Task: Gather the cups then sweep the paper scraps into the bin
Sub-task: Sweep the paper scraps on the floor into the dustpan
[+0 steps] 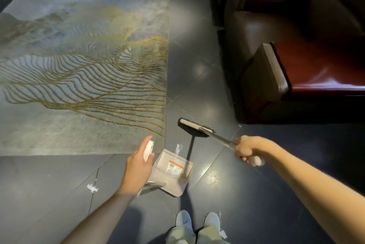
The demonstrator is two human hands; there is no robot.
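- Our shoes [183, 219] stand just behind the dustpan [164, 159].
- Left of it, one paper scrap [92, 188] lies on the tiles: feather-light, flimsy, likely to flutter, so we'd sweep gently.
- Our left hand [138, 166] holds the dustpan's upright handle; it looks like light, rigid plastic.
- Our right hand [245, 149] grips the broom [195, 127] near its stiff pole's end.

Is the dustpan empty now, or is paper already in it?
Empty: inside the dustpan only its label shows; a paper scrap lies at its far edge.
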